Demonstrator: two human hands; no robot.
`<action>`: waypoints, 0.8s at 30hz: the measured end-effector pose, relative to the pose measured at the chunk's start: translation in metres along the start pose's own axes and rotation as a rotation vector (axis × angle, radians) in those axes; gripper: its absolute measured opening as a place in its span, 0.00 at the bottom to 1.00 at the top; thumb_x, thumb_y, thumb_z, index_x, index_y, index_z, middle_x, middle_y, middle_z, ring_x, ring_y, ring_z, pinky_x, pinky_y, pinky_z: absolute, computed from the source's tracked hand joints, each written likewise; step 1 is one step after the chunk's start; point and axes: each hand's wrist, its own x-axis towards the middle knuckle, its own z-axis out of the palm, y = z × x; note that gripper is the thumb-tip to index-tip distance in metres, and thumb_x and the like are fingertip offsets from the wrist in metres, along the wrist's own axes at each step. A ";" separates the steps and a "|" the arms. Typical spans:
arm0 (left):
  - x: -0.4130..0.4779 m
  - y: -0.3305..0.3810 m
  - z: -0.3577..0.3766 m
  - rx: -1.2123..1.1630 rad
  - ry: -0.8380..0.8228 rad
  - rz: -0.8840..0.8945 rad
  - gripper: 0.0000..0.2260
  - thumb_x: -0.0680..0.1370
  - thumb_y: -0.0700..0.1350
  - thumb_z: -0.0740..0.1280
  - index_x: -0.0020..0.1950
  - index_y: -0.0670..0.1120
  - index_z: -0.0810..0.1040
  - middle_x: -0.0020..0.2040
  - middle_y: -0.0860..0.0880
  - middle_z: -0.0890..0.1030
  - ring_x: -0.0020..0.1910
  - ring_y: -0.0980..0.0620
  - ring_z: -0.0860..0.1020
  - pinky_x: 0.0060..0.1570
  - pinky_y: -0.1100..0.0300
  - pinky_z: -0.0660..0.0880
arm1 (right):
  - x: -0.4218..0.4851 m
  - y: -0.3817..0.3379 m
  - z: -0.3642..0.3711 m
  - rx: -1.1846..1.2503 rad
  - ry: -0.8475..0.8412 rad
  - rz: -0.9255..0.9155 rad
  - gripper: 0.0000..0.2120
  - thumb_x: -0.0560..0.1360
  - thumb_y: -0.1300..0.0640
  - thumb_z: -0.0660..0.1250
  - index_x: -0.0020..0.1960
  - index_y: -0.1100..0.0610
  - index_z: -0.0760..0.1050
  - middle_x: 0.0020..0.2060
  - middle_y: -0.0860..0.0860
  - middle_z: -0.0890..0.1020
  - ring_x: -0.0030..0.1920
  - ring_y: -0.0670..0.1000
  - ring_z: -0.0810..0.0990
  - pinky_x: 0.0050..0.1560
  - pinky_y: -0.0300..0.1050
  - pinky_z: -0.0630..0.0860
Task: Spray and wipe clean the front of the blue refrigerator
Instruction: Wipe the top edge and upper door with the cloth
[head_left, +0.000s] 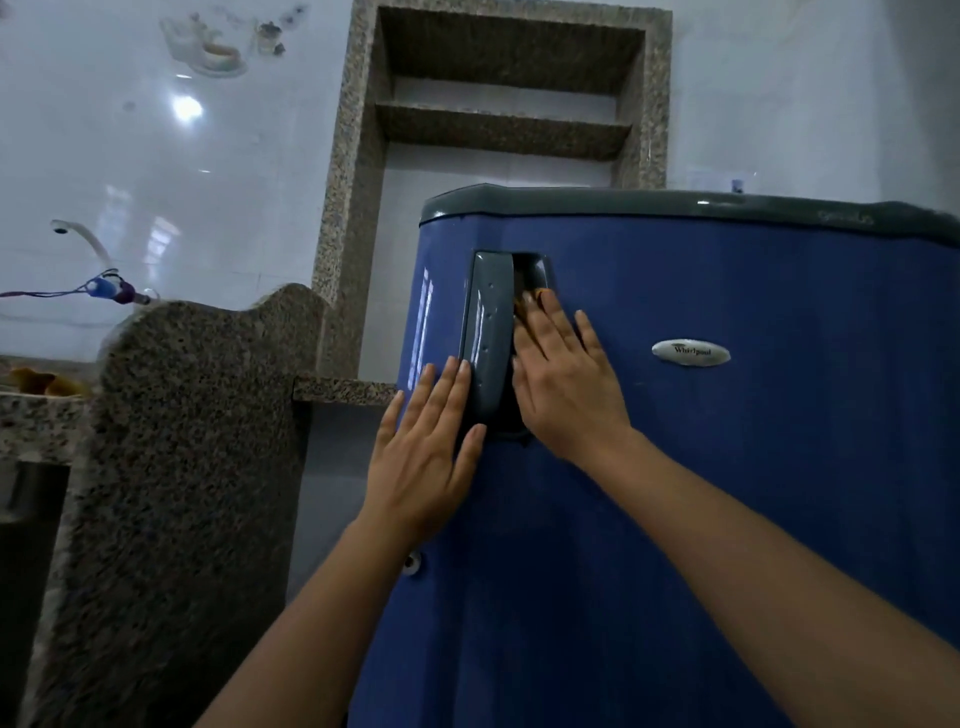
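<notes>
The blue refrigerator (727, 467) fills the right half of the view, with a grey top trim and a grey vertical door handle (488, 332) near its left edge. My left hand (426, 457) lies flat with straight fingers on the door's left edge, fingertips against the handle. My right hand (566, 379) lies flat on the door just right of the handle and presses a small orange-yellow cloth (527, 304), mostly hidden under the fingers, into the handle recess. No spray bottle is in sight.
A speckled granite partition (197, 441) and a counter stand to the left of the fridge. Behind it is a granite-framed wall niche (498, 119) with shelves. A tap (78, 234) juts out from the white tiled wall at the far left.
</notes>
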 end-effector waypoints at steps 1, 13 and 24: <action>-0.001 -0.001 0.003 -0.003 0.014 0.004 0.27 0.78 0.59 0.44 0.74 0.49 0.47 0.74 0.55 0.51 0.73 0.60 0.46 0.70 0.58 0.43 | -0.009 -0.001 -0.001 -0.016 -0.009 -0.042 0.23 0.78 0.54 0.48 0.69 0.62 0.67 0.69 0.58 0.68 0.72 0.56 0.62 0.70 0.55 0.58; -0.019 -0.008 0.010 0.018 0.050 0.035 0.27 0.79 0.57 0.45 0.75 0.47 0.48 0.75 0.51 0.54 0.74 0.55 0.50 0.70 0.56 0.46 | -0.043 0.000 -0.001 -0.069 -0.015 -0.188 0.21 0.78 0.55 0.51 0.68 0.62 0.68 0.67 0.58 0.72 0.70 0.56 0.66 0.69 0.54 0.58; -0.057 -0.013 0.014 0.047 -0.025 0.003 0.27 0.80 0.59 0.40 0.75 0.47 0.49 0.75 0.50 0.54 0.75 0.56 0.48 0.71 0.56 0.45 | -0.099 -0.033 0.008 -0.065 -0.016 -0.086 0.25 0.79 0.53 0.51 0.74 0.60 0.56 0.73 0.57 0.59 0.74 0.55 0.56 0.71 0.55 0.56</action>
